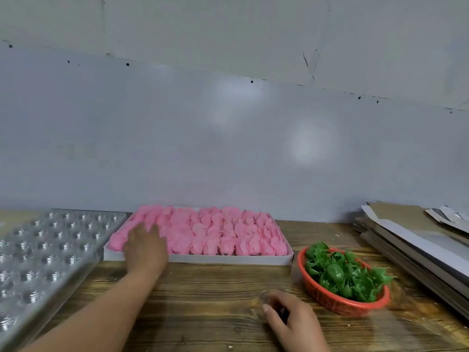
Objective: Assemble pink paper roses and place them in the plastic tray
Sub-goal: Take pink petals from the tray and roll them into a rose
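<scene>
Pink paper roses (215, 232), crinkled, fill flat white box (228, 259).

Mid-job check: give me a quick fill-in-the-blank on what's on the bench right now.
1. The left hand reaches over the ___ paper roses in the white box.
2. The green leaf pieces lie in a ___ basket.
3. The clear plastic tray sits to the ___ of the box.

Missing: pink; red; left

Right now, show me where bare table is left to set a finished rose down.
Bare wood lies between the left hand and right hand, in front of the white box. Crowded: clear tray left, red basket and cardboard stack right.
</scene>
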Available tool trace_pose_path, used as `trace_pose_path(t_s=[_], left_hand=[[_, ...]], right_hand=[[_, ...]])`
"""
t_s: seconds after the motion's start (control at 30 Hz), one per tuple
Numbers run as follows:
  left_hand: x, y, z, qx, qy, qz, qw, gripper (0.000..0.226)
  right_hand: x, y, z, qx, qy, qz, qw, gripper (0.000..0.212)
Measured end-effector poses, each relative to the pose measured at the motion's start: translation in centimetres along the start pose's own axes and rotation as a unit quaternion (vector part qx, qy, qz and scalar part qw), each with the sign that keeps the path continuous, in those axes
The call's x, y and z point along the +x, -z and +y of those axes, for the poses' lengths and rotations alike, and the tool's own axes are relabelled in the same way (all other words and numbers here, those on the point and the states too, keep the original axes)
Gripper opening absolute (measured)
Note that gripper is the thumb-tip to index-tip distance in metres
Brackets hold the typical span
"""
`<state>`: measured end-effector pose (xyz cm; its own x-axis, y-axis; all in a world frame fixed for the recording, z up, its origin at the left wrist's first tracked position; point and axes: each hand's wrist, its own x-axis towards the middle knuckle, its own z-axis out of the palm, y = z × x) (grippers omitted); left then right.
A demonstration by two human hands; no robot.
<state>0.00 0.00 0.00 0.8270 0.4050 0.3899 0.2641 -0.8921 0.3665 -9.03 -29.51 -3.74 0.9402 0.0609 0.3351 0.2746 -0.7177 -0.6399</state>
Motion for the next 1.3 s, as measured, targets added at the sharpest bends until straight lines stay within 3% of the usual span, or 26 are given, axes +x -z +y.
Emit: trace_pose_path(t_s=[0.1,0.2,0.27,0.4,0.63,0.9,1.13,1.3], left_hand=[[2.1,0.5,-3.5,0.005,0.063,-0.022,0.998,0.037],[3.4,0.5,-6.0,0.030,0.033,-0.113,0.993,0.039],[3.4,0.6,-6.0,0.076,0.010,-0.168,0.983,0.038],[4.4,0.6,-6.5,0.081,0.042,-0.112,0.990,0.035],[4.9,1.6,-5.8,0.158,0.022,-0.204,0.966,0.038],[5.1,1.7,-6.0,0.162,0.056,-0.152,0.973,0.039],[6.1,0.9,-5.8,0.191,0.100,-0.153,0.964,0.047],[6.5,0.9,-5.4,0.202,0.097,-0.194,0.955,0.044]], right_hand=[[0.1,0.1,-0.3,0.003,-0.010,-0.004,1.000,0.019],[-0.1,0.0,-0.4,0.014,-0.013,-0.004,1.000,0.011],[-0.1,0.1,-0.4,0.007,-0.005,-0.005,1.000,0.017],[-0.1,0.3,-0.4,-0.007,0.005,-0.016,1.000,0.022],[-0.1,0.3,-0.3,-0.004,0.017,-0.010,1.000,0.027],[-0.2,0.4,-1.0,-0.008,0.021,-0.005,1.000,0.030],[-0.1,0.5,-1.1,0.000,0.025,-0.013,1.000,0.022],[-0.1,0.4,-0.5,-0.003,0.038,-0.016,0.999,0.031]])
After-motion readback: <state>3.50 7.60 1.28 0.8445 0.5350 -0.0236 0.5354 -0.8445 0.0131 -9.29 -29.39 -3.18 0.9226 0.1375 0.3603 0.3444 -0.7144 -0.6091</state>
